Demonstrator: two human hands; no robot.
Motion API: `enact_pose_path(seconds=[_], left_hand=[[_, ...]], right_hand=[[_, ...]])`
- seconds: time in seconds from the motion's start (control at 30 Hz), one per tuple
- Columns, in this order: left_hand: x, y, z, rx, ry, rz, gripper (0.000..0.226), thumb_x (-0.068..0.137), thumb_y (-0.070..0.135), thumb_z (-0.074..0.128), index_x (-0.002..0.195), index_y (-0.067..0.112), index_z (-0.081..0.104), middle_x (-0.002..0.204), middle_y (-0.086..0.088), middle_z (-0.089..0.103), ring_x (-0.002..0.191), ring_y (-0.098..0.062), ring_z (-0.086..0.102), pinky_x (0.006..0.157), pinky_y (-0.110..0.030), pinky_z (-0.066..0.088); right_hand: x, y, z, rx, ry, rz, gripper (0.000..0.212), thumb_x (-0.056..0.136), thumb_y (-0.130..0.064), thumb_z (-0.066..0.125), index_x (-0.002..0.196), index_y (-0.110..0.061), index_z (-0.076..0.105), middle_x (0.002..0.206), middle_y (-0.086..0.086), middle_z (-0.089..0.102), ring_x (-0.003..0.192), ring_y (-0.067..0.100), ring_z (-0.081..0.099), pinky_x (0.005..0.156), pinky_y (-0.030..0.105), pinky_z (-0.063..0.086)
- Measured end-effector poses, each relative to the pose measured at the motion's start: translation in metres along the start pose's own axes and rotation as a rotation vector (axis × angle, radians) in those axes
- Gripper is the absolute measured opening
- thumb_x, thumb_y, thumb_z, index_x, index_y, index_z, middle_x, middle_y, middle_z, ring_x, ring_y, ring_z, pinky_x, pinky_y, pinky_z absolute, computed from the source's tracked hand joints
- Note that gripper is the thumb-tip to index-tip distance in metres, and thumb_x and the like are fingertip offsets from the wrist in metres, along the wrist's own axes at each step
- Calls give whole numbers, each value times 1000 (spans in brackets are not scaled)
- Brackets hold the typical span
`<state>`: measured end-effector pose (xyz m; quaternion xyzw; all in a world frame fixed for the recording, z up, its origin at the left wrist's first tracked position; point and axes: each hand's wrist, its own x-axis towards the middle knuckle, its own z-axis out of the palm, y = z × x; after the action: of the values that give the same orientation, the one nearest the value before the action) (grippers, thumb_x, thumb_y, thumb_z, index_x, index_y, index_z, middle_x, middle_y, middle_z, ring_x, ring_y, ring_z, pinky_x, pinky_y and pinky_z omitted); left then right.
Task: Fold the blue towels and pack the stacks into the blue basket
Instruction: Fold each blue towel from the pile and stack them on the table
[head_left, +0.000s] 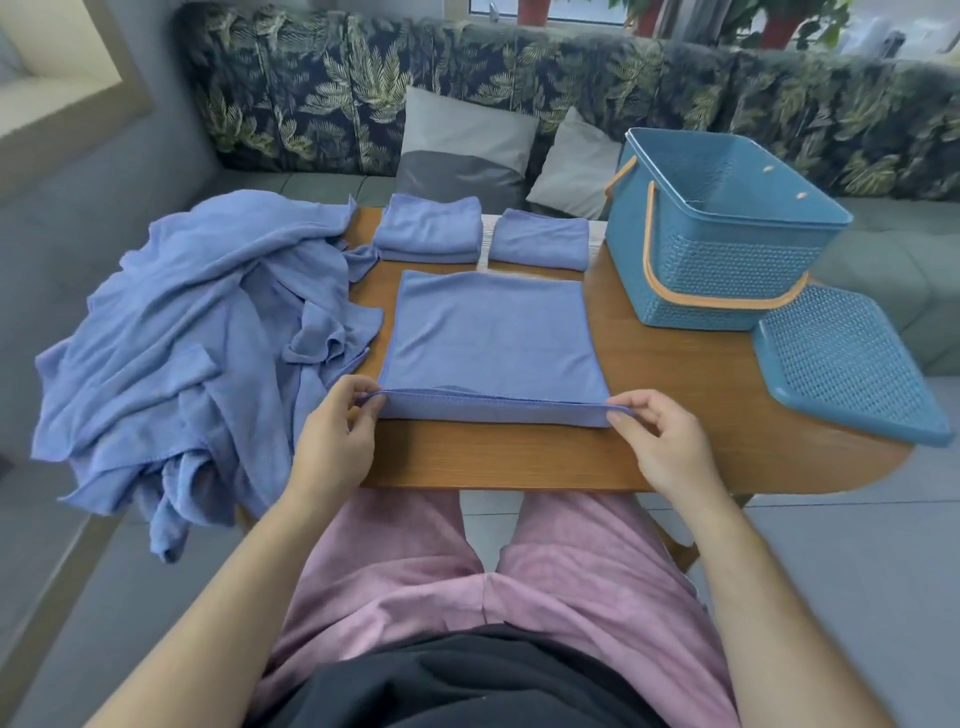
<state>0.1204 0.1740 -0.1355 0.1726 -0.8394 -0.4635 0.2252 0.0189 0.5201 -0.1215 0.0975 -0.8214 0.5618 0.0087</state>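
Note:
A blue towel (491, 338) lies flat on the wooden table (691, 415), folded once. My left hand (337, 431) pinches its near left corner and my right hand (660, 441) pinches its near right corner, both lifted slightly off the table. Two folded towel stacks sit behind it, one at the back left (428, 228) and one at the back right (540, 239). A heap of unfolded blue towels (192, 338) spills over the table's left end. The blue basket (722, 234) with an orange handle stands empty at the right.
The basket's blue lid (847, 364) lies at the table's right edge, partly overhanging. A leaf-patterned sofa with grey cushions (467, 140) runs behind the table. My legs in pink trousers sit under the near table edge.

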Motion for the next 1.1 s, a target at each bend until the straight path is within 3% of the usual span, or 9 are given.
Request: enact_pose_path(seconds=[0.07, 0.17, 0.37, 0.5, 0.67, 0.73, 0.8, 0.93, 1.1], left_hand=[[0, 1, -2, 8, 2, -12, 11, 100, 34, 59, 97, 44, 56, 94, 12, 65, 85, -2, 57, 70, -11, 42], [1, 5, -7, -8, 9, 45, 12, 99, 32, 60, 101, 39, 50, 74, 4, 57, 64, -14, 54, 62, -28, 44], [3, 17, -16, -93, -4, 138, 13, 100, 28, 60, 98, 37, 51, 70, -11, 43, 51, -9, 34, 46, -19, 29], [6, 14, -18, -88, -13, 106, 5, 102, 27, 54, 101, 31, 54, 64, -5, 37, 50, -8, 30, 44, -18, 27], [9, 11, -19, -50, -25, 33, 16, 104, 20, 48, 97, 30, 58, 58, 2, 37, 46, -8, 29, 42, -17, 26], [13, 13, -19, -24, -24, 3, 27, 102, 13, 44, 91, 28, 63, 50, 8, 39, 41, -9, 32, 39, -16, 25], [21, 19, -20, -5, -12, -2, 37, 98, 6, 41, 84, 29, 68, 56, 17, 52, 45, -4, 44, 44, -13, 32], [47, 31, -17, 31, -34, 0, 34, 95, 7, 46, 92, 31, 70, 81, 14, 60, 60, 6, 52, 55, -8, 39], [75, 26, 3, 156, -116, 82, 30, 94, 11, 59, 121, 21, 67, 119, 10, 55, 100, 7, 49, 84, -4, 33]], right_hand=[[-2, -4, -3, 27, -5, -19, 18, 93, -21, 72, 99, -37, 68, 94, -10, 77, 92, 3, 70, 78, 18, 47], [-2, -11, -8, 106, -45, -57, 20, 96, -18, 70, 97, -36, 61, 84, -2, 75, 70, 8, 61, 64, 14, 43], [-3, -21, -12, 66, -109, -151, 51, 93, 11, 57, 75, -33, 75, 83, -15, 72, 81, 2, 61, 75, 11, 43], [-6, -28, -8, 54, -74, -133, 47, 97, 3, 54, 77, -35, 75, 86, -12, 72, 82, 3, 61, 75, 11, 42], [-1, -35, 3, 1, -4, -100, 29, 82, -20, 46, 74, -34, 70, 69, 10, 59, 60, 14, 42, 53, 18, 33], [8, -40, 6, 8, -16, -83, 27, 78, -22, 47, 76, -34, 71, 58, 1, 52, 52, 12, 36, 46, 19, 28], [19, -46, 8, -14, -45, -76, 24, 74, -23, 52, 80, -36, 71, 54, -3, 49, 48, 8, 35, 46, 21, 28], [48, -46, 15, -103, -44, -78, 22, 76, -20, 59, 84, -38, 70, 78, 18, 65, 58, 14, 46, 59, 31, 36], [80, -30, 34, -178, -7, -95, 33, 88, -4, 61, 79, -34, 69, 83, -1, 57, 60, 4, 46, 61, 21, 38]])
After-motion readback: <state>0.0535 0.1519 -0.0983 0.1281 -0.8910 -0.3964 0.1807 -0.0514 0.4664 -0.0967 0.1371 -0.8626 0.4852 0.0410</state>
